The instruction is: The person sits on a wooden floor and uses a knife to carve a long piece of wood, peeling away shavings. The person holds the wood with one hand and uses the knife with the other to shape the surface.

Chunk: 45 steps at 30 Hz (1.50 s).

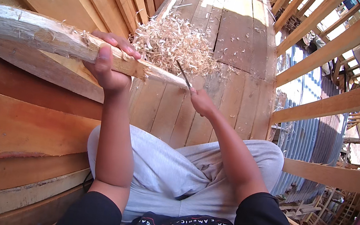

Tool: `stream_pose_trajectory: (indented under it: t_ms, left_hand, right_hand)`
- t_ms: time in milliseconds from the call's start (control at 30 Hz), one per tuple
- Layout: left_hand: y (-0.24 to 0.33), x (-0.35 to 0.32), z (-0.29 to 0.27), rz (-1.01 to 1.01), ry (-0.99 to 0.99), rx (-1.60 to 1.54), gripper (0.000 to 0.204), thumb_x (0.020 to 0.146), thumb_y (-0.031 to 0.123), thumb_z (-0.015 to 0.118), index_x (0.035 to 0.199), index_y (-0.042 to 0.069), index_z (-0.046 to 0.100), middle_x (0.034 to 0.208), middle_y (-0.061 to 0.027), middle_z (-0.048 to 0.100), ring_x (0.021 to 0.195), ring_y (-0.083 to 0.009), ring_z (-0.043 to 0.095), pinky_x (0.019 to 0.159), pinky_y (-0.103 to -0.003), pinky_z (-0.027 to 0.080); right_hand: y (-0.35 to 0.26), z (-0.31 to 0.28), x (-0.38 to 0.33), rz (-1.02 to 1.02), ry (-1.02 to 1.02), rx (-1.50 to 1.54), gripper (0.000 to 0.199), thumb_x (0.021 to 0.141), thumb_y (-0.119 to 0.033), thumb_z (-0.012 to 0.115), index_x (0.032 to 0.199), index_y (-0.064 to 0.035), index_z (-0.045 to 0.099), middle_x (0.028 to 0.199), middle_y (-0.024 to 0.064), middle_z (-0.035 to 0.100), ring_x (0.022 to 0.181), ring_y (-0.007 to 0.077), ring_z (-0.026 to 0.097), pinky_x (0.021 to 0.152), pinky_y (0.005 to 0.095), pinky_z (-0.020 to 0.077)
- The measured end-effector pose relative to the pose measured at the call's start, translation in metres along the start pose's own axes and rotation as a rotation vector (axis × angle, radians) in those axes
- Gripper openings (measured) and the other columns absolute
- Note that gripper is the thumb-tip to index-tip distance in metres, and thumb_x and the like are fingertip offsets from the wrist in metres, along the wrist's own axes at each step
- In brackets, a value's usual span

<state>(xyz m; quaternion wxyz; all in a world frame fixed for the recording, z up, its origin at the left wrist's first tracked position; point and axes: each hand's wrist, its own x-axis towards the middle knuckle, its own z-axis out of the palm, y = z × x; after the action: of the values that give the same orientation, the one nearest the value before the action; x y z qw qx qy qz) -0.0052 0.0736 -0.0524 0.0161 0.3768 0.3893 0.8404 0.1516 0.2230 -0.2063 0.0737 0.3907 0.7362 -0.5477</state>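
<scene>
A long, pale wooden pole [60, 38], rough and stripped of bark, reaches from the far left across to the middle, narrowing toward its right end. My left hand [111, 61] wraps around it from below, thumb on the near side and fingers over the top. At the thin end my right hand [201, 102] closes around the handle end of a knife [183, 73]. Its dark, narrow blade points up and to the left, close by the pole's tip; whether the edge touches the wood I cannot tell. Most of the handle is hidden in my fist.
Curled wood shavings [175, 41] are heaped on the plank floor [233, 90] beyond my hands. A board wall [28, 121] stands close on the left. Along the right runs a wooden railing [337, 97], with corrugated metal sheets [299, 145] below it. My crossed legs [167, 162] are in front.
</scene>
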Motion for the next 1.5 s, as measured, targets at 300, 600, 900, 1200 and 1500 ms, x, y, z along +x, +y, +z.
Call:
stream_pose_trajectory:
  t_ms: [300,600,900,1200,1500]
  left_hand:
    - [0.007,-0.006,-0.005,0.019,0.027,0.055,0.032,0.084,0.039,0.056,0.087,0.008,0.047,0.066,-0.0078,0.05,0.06,-0.0186,0.053,0.057,-0.032,0.049]
    - [-0.003,0.007,0.004,0.022,-0.027,-0.123,0.029,0.084,0.03,0.063,0.086,0.006,0.048,0.064,-0.0071,0.051,0.054,-0.0166,0.055,0.052,-0.032,0.053]
    - [-0.002,-0.015,0.02,-0.033,0.186,0.107,0.025,0.082,0.024,0.063,0.091,0.006,0.05,0.06,-0.0043,0.049,0.054,-0.015,0.056,0.054,-0.03,0.051]
    - [-0.007,-0.009,0.028,0.018,0.084,0.017,0.024,0.082,0.022,0.063,0.09,0.007,0.046,0.066,-0.0052,0.049,0.052,-0.0137,0.052,0.049,-0.028,0.05]
    - [-0.007,-0.009,0.033,0.001,0.054,-0.07,0.025,0.08,0.018,0.064,0.092,0.007,0.046,0.066,-0.0044,0.05,0.054,-0.0134,0.054,0.05,-0.028,0.051]
  right_hand:
    - [-0.051,0.014,-0.045,-0.314,0.072,-0.184,0.051,0.102,-0.033,0.035,0.088,0.0107,0.058,0.077,0.0269,0.061,0.075,0.0419,0.06,0.071,0.0475,0.0476]
    - [0.012,0.003,0.014,-0.027,0.06,-0.081,0.054,0.102,-0.036,0.036,0.083,0.0099,0.058,0.067,0.0201,0.06,0.051,0.0285,0.059,0.047,0.0424,0.0466]
    - [-0.012,0.005,-0.014,-0.254,0.084,-0.076,0.051,0.1,-0.038,0.039,0.086,0.0074,0.059,0.065,0.017,0.058,0.047,0.0254,0.053,0.044,0.041,0.0427]
    - [-0.015,0.003,-0.02,-0.186,0.122,-0.109,0.052,0.098,-0.035,0.039,0.08,0.0095,0.059,0.067,0.0183,0.059,0.049,0.0256,0.058,0.048,0.0422,0.0464]
    - [0.017,0.003,0.012,-0.026,0.116,-0.052,0.053,0.097,-0.035,0.04,0.094,0.0123,0.063,0.085,0.0327,0.064,0.077,0.0415,0.066,0.072,0.049,0.0504]
